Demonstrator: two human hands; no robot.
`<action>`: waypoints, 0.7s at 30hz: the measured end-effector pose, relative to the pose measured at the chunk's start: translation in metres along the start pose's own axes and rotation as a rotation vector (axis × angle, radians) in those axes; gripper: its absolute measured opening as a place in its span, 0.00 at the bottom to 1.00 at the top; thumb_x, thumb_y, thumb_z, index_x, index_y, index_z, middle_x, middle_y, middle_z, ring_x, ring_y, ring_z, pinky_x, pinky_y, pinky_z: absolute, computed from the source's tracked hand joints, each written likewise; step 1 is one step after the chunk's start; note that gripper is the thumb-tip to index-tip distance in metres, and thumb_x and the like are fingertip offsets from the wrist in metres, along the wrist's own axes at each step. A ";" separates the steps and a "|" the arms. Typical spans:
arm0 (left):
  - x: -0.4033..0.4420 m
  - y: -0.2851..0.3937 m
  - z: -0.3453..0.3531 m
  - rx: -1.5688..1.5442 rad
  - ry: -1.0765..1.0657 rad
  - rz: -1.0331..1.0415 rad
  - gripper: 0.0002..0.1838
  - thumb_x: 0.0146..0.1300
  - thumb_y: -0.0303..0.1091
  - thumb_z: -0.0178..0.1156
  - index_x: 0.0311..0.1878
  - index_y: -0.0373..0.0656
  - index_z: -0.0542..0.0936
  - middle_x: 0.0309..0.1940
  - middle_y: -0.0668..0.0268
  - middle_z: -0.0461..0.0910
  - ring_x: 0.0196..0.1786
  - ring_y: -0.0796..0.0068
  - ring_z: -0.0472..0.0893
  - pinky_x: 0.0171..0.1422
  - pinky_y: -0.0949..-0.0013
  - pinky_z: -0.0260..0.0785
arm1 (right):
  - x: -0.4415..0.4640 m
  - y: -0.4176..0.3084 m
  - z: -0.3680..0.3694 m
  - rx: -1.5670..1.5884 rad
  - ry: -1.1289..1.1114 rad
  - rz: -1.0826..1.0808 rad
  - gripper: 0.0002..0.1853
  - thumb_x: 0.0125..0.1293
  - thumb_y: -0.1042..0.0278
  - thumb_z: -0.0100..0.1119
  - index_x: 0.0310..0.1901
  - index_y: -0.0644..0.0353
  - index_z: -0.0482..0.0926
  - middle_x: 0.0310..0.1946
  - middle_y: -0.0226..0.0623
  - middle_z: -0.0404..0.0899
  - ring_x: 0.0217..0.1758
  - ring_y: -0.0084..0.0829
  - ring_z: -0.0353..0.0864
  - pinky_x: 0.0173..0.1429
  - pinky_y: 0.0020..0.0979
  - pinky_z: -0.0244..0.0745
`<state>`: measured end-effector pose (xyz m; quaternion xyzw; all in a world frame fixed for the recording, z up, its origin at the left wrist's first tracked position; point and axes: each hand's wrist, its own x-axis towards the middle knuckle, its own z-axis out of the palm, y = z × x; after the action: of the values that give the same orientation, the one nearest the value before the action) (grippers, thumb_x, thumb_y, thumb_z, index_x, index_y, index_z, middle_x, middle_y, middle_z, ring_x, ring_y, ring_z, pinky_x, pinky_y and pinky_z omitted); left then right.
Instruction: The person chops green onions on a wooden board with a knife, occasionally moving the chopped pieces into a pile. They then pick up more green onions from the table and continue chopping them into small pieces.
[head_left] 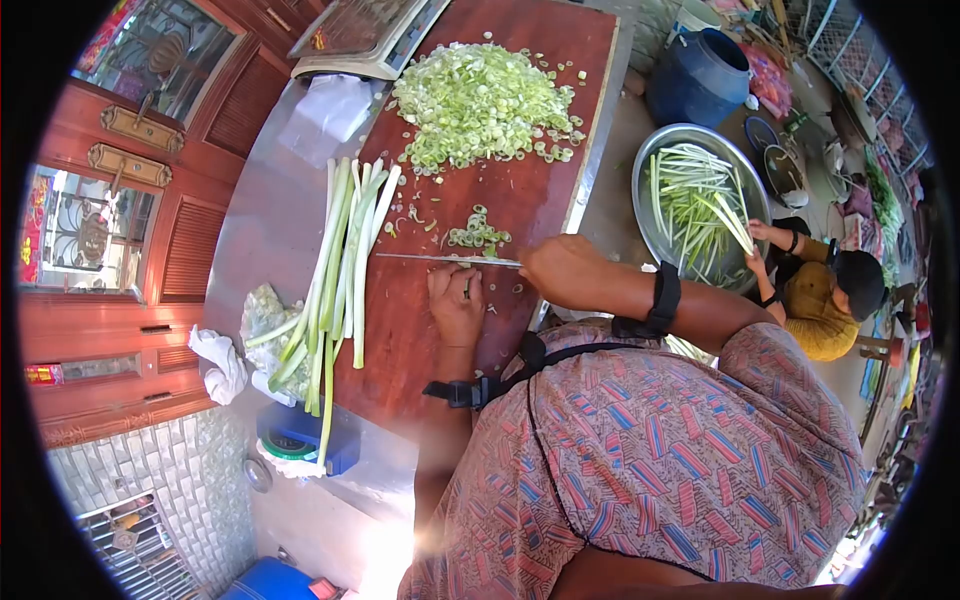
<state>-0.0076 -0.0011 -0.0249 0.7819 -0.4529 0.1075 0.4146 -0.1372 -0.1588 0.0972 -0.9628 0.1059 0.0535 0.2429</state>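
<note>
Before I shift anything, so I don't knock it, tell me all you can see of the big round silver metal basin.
The basin, shiny, open, smooth-rimmed, stands upright beside a dark blue plastic barrel. Loose green-and-white stalks lie inside; another person's hands hold some over the rim. Its base is hidden.

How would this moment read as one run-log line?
right hand: grips knife | left hand: beside knife | board: scallion slices heaped | basin: long stalks
</note>
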 end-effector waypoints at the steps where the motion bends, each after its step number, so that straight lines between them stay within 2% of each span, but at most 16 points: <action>1: 0.000 0.001 0.000 -0.005 0.003 -0.001 0.07 0.50 0.22 0.67 0.33 0.39 0.81 0.36 0.58 0.77 0.41 0.57 0.76 0.47 0.60 0.70 | 0.001 0.000 -0.001 0.001 -0.003 -0.001 0.10 0.58 0.69 0.57 0.38 0.66 0.79 0.26 0.53 0.80 0.32 0.52 0.83 0.34 0.49 0.76; 7: 0.001 0.001 -0.002 -0.013 -0.013 -0.013 0.06 0.49 0.21 0.67 0.32 0.39 0.81 0.35 0.58 0.78 0.41 0.57 0.76 0.46 0.61 0.70 | 0.028 -0.003 0.024 -0.089 -0.090 0.003 0.09 0.53 0.72 0.56 0.35 0.64 0.80 0.27 0.52 0.81 0.34 0.50 0.84 0.35 0.46 0.78; 10: 0.000 0.002 -0.001 -0.012 -0.011 -0.013 0.07 0.49 0.21 0.67 0.32 0.39 0.81 0.35 0.58 0.78 0.41 0.57 0.76 0.47 0.61 0.70 | 0.039 -0.006 0.032 0.003 0.016 -0.048 0.08 0.52 0.72 0.56 0.33 0.64 0.80 0.28 0.51 0.81 0.35 0.50 0.84 0.35 0.45 0.79; 13: 0.002 0.003 -0.004 -0.016 -0.007 0.005 0.07 0.49 0.21 0.67 0.32 0.40 0.82 0.36 0.59 0.78 0.42 0.57 0.76 0.49 0.60 0.70 | 0.048 0.001 0.037 -0.022 0.081 -0.079 0.07 0.54 0.71 0.55 0.32 0.64 0.80 0.29 0.51 0.82 0.35 0.51 0.83 0.36 0.47 0.78; 15: 0.005 0.005 -0.006 -0.015 -0.010 0.025 0.06 0.49 0.22 0.67 0.32 0.40 0.81 0.37 0.60 0.79 0.43 0.56 0.76 0.50 0.59 0.71 | 0.044 0.006 0.031 0.055 0.107 0.007 0.08 0.56 0.71 0.54 0.32 0.65 0.80 0.28 0.52 0.81 0.33 0.53 0.83 0.37 0.48 0.77; 19: 0.003 0.009 -0.008 0.008 -0.007 0.021 0.07 0.48 0.22 0.67 0.32 0.39 0.81 0.37 0.60 0.79 0.42 0.56 0.76 0.50 0.58 0.71 | 0.019 0.010 0.014 0.029 0.102 -0.013 0.09 0.59 0.68 0.54 0.33 0.65 0.79 0.27 0.53 0.81 0.33 0.53 0.82 0.37 0.50 0.76; 21: 0.002 0.008 -0.007 -0.001 -0.015 -0.012 0.07 0.48 0.23 0.67 0.32 0.39 0.82 0.37 0.59 0.79 0.42 0.56 0.76 0.50 0.59 0.71 | 0.007 0.005 0.009 -0.003 0.020 0.005 0.10 0.60 0.66 0.55 0.33 0.65 0.80 0.27 0.52 0.81 0.32 0.53 0.82 0.36 0.49 0.75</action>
<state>-0.0117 0.0007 -0.0152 0.7852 -0.4512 0.0987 0.4124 -0.1317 -0.1601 0.0854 -0.9633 0.1107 0.0447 0.2404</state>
